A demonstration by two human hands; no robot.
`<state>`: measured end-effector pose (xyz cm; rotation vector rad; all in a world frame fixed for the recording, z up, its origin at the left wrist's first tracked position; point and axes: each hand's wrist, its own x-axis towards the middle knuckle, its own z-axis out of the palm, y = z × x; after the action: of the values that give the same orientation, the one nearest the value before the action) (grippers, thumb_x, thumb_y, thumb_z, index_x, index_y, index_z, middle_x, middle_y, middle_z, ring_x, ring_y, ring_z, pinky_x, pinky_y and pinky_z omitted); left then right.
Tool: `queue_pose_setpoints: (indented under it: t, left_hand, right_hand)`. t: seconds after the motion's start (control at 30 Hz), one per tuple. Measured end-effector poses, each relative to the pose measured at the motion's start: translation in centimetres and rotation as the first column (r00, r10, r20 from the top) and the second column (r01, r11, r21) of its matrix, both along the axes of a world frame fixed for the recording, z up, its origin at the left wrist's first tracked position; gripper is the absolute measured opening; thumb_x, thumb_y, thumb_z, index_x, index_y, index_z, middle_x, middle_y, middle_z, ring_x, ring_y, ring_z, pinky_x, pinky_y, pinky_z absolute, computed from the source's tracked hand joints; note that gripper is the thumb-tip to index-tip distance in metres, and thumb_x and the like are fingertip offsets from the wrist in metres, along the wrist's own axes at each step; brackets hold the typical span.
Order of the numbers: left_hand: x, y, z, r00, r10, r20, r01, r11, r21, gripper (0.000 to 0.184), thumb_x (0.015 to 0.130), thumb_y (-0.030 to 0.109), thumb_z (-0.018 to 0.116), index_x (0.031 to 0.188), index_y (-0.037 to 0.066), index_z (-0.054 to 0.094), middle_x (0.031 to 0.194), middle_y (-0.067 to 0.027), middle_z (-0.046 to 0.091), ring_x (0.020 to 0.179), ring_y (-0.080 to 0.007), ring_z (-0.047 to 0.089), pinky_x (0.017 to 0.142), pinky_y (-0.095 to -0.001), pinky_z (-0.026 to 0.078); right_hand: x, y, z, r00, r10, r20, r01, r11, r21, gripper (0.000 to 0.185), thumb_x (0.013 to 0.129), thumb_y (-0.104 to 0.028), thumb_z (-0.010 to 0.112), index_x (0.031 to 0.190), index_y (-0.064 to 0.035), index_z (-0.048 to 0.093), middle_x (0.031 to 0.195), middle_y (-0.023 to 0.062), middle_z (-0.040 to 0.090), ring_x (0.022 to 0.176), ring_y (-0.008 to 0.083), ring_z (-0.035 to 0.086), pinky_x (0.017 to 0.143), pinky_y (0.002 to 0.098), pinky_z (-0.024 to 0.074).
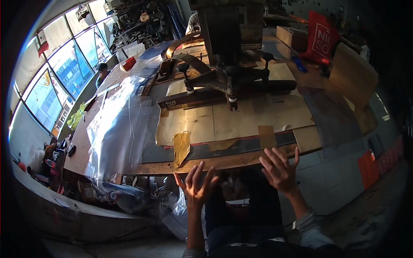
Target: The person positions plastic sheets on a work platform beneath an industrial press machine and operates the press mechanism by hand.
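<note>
My left hand (196,185) is held up just before the table's front edge, fingers spread, holding nothing. To its right my right hand (279,170) is likewise raised with fingers apart and nothing in it. Behind them a pale board (254,116) lies on the table, with brown tape (182,146) at its front left and another strip of tape (267,136) near my right fingertips. Above the board stands a dark metal press (228,77) with a long bar and black knobs.
Clear plastic sheets (118,124) cover the table's left part. A red bag (319,38), a blue object (299,63) and a cardboard box (291,38) are at the back right. One person (102,73) is by the windows; another person (193,23) is partly hidden behind the press.
</note>
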<state>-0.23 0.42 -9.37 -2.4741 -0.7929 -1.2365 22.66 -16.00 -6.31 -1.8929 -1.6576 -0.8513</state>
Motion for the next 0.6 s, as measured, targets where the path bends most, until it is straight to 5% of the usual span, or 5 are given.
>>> queue_pose_setpoints:
  t: [0.13, 0.3, 0.43, 0.57, 0.6]
  left_hand:
    - [-1.8, 0.9, 4.9, 0.995, 0.006, 0.101, -0.001, 0.999, -0.046, 0.023, 0.083, 0.023, 0.070, 0.105, 0.026, 0.071, 0.103, 0.0115, 0.069, 0.104, -0.0130, 0.061, 0.117, -0.0539, 0.009]
    - [-2.0, -1.2, 10.7, 0.978, -0.056, 0.203, 0.065, 0.997, -0.039, 0.014, 0.080, 0.019, 0.072, 0.094, 0.021, 0.072, 0.084, 0.0071, 0.070, 0.091, -0.0118, 0.065, 0.116, -0.0529, 0.016]
    - [-4.3, -3.6, 13.4, 0.947, -0.256, 0.193, 0.283, 0.951, -0.128, 0.018, 0.072, 0.029, 0.078, 0.087, 0.020, 0.074, 0.075, 0.0035, 0.069, 0.084, -0.0110, 0.066, 0.110, -0.0497, 0.028]
    - [-6.8, -1.2, 13.9, 0.738, -0.642, 0.210, 0.610, 0.501, -0.613, 0.084, 0.075, 0.085, 0.040, 0.105, 0.013, 0.072, 0.092, -0.0052, 0.072, 0.103, -0.0229, 0.066, 0.111, -0.0553, 0.021]
    - [-6.1, -0.1, 13.3, 0.655, -0.663, 0.361, 0.695, 0.342, -0.633, 0.083, 0.081, 0.081, 0.036, 0.106, 0.010, 0.072, 0.100, -0.0113, 0.071, 0.107, -0.0274, 0.064, 0.112, -0.0560, 0.020]
  right_hand:
    - [0.4, 0.6, 4.6, 0.994, 0.070, -0.085, -0.066, 0.997, 0.049, 0.023, 0.085, -0.023, 0.067, 0.107, -0.0210, 0.069, 0.108, -0.0076, 0.068, 0.108, 0.0142, 0.060, 0.112, 0.0662, 0.0140]
    - [0.1, -0.8, 10.4, 0.998, 0.056, -0.040, -0.050, 0.990, 0.133, 0.023, 0.084, -0.021, 0.068, 0.107, -0.0182, 0.069, 0.104, -0.0047, 0.070, 0.104, 0.0161, 0.062, 0.112, 0.0576, 0.0205]
    - [-0.6, -6.4, 14.5, 0.953, 0.137, -0.271, -0.191, 0.964, -0.187, 0.031, 0.084, -0.033, 0.067, 0.112, -0.0197, 0.069, 0.109, -0.0015, 0.070, 0.106, 0.0195, 0.063, 0.110, 0.0498, 0.0296]
    - [0.9, -8.6, 14.0, 0.826, 0.179, -0.535, -0.500, 0.673, -0.546, 0.058, 0.079, -0.057, 0.062, 0.125, -0.0209, 0.061, 0.128, 0.0084, 0.060, 0.115, 0.0261, 0.059, 0.104, 0.0529, 0.0384]
    - [1.3, -8.1, 14.0, 0.807, 0.221, -0.547, -0.541, 0.650, -0.534, 0.060, 0.079, -0.057, 0.062, 0.126, -0.0206, 0.060, 0.130, 0.0104, 0.058, 0.116, 0.0281, 0.058, 0.104, 0.0532, 0.0384]
